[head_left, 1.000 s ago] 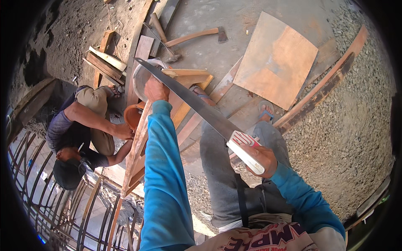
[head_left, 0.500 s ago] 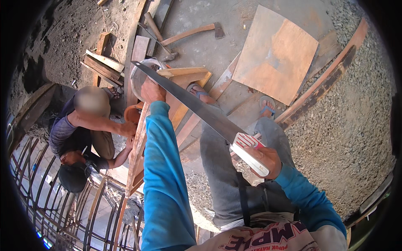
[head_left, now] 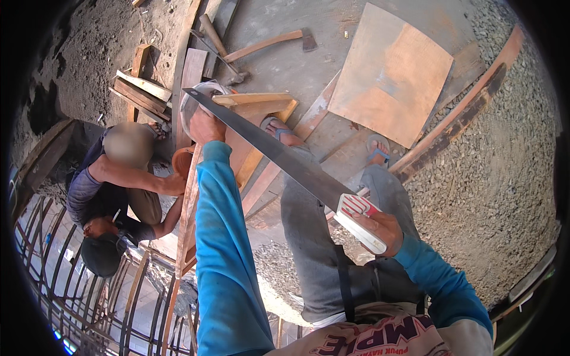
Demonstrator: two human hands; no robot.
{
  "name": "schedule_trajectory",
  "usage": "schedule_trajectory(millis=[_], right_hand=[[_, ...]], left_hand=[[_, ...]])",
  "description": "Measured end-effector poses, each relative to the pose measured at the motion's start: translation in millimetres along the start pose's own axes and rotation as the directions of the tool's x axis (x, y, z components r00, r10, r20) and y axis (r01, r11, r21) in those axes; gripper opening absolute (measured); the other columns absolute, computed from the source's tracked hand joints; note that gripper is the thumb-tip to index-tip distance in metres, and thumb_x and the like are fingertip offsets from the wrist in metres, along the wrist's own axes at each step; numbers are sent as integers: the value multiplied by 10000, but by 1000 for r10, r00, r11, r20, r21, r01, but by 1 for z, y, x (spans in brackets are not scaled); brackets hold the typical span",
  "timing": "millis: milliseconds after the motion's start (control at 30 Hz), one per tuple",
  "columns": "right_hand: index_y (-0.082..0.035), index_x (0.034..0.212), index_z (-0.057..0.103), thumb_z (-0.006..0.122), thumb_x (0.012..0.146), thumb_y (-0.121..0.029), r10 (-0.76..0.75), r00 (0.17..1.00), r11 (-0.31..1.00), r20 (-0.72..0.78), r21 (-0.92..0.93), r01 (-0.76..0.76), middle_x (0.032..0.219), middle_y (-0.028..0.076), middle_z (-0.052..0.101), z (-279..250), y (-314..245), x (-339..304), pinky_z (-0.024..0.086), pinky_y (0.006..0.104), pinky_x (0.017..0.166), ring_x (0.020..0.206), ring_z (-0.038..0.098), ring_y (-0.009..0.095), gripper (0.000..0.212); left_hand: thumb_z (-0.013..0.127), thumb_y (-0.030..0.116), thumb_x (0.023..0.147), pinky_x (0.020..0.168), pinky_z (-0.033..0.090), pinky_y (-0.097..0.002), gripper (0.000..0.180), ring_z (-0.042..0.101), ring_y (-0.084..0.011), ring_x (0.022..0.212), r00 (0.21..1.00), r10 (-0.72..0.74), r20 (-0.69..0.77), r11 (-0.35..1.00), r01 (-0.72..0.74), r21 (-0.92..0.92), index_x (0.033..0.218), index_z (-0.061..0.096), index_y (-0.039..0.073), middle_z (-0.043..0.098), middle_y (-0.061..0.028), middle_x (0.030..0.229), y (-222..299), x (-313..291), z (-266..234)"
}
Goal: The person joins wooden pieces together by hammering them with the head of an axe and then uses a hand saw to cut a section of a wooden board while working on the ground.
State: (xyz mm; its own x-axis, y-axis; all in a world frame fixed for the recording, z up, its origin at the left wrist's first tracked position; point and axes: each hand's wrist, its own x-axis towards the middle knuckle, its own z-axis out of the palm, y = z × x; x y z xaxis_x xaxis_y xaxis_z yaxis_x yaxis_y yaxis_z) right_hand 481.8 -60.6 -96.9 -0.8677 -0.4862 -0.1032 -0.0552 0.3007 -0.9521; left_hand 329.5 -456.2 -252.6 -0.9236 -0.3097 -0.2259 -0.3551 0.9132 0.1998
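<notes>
A dusty, bright work yard, probably outdoors: a grey concrete floor at the top, a bank of loose gravel on the right, and a lattice of dark rods at lower left. A co-worker crouches on the left, both hands close to the slanted edge of a wooden frame, perhaps to steady it. A large plywood panel lies flat at upper right, seemingly set clear of the feet.

The long handsaw slants across the centre, in front of the wearer's grey-trousered left leg. Its white-and-red handle is at lower right; its tip reaches over a pale bucket at upper left.

The right hand has its fingers closed around that handle, a firm hold that likely lets one arm control the blade. The left hand is behind the blade near the tip, beside the bucket and the frame's upper end; its fingers look bent but are partly hidden, so whether they grip anything cannot be told.

Beyond, an axe lies on the concrete, apparently put down within reach. Smaller still, an orange-brown round container sits beside the frame, below the bucket.
</notes>
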Motion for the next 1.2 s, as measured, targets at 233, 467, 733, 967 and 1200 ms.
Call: schedule_trajectory(millis=[233, 467, 733, 967, 1200], right_hand=[[-52, 1439, 454, 739, 722, -7, 0, 1000, 994, 31, 105, -3, 1093, 163, 698, 72, 37, 138, 580, 405, 756, 880, 693, 368, 773], [-52, 1452, 449, 765, 723, -55, 16, 1000, 1000, 10, 17, -16, 1171, 156, 691, -3, -2, -12, 582, 381, 834, 979, 703, 307, 794], [-175, 1498, 405, 721, 779, -119, 11, 999, 993, -47, 118, -5, 901, 164, 694, 82, 31, 147, 547, 442, 652, 778, 680, 358, 788], [-42, 1447, 452, 736, 732, -15, 80, 996, 993, 51, 84, -84, 1269, 157, 650, -6, -20, -15, 577, 397, 852, 957, 699, 310, 770], [-87, 1442, 469, 743, 757, -123, 64, 998, 996, -20, 71, -62, 1127, 170, 680, 84, 15, 176, 551, 432, 684, 822, 670, 371, 738]], left_hand=[[725, 351, 782, 750, 537, -473, 298, 695, -379, 850, 996, -77, 43, 981, 84, -176, 971, 754, 123, 733, -161, 893, 0, 10, -3], [722, 331, 796, 765, 533, -477, 290, 680, -396, 884, 1000, -23, -7, 997, 23, 78, 1001, 753, 129, 720, -183, 910, 7, -1, -6], [704, 328, 811, 764, 542, -438, 319, 711, -337, 904, 963, -181, 201, 975, 203, -95, 1026, 747, 96, 749, -131, 939, 9, 16, -15], [716, 325, 789, 741, 542, -467, 314, 686, -390, 864, 995, 88, -47, 996, -87, 30, 1047, 742, 150, 723, -175, 913, -4, 5, -1], [678, 332, 813, 781, 536, -437, 298, 706, -337, 881, 997, -40, 64, 995, 46, -85, 1025, 760, 138, 741, -145, 915, 6, 9, -8]])
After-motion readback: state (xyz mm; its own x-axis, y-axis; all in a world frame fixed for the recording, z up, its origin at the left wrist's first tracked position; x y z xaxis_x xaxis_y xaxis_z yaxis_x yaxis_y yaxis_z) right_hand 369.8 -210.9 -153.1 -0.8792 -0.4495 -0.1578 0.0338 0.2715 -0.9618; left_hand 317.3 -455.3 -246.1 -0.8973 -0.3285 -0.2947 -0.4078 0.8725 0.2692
